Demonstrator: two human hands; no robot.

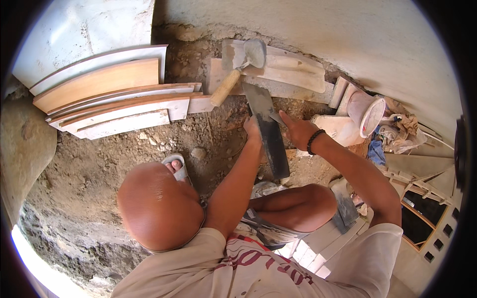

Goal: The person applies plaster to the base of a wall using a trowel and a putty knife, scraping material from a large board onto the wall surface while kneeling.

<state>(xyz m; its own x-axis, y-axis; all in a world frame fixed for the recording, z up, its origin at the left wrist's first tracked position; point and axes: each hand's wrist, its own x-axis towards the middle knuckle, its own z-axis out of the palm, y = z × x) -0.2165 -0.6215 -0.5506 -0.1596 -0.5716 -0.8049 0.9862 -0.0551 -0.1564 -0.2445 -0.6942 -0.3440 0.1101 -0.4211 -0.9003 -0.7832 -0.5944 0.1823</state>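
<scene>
My left hand (252, 127) grips the near edge of a long dark grey strip (269, 149), held lengthwise in front of me between my knees. My right hand (299, 131) is closed on a small flat grey piece (276, 117) that lies against the strip's face; I cannot tell exactly what it is. Beyond them, a trowel with a wooden handle (224, 88) and a mortar-coated blade (254, 52) rests on pale boards (303, 73) along the wall.
Cut white and tan panels (99, 82) lie stacked at the left. A stained bucket (366, 113) is on its side at the right, beside rags (397, 131) and offcuts. Rubble and soil (198, 154) surround my sandalled foot (175, 165).
</scene>
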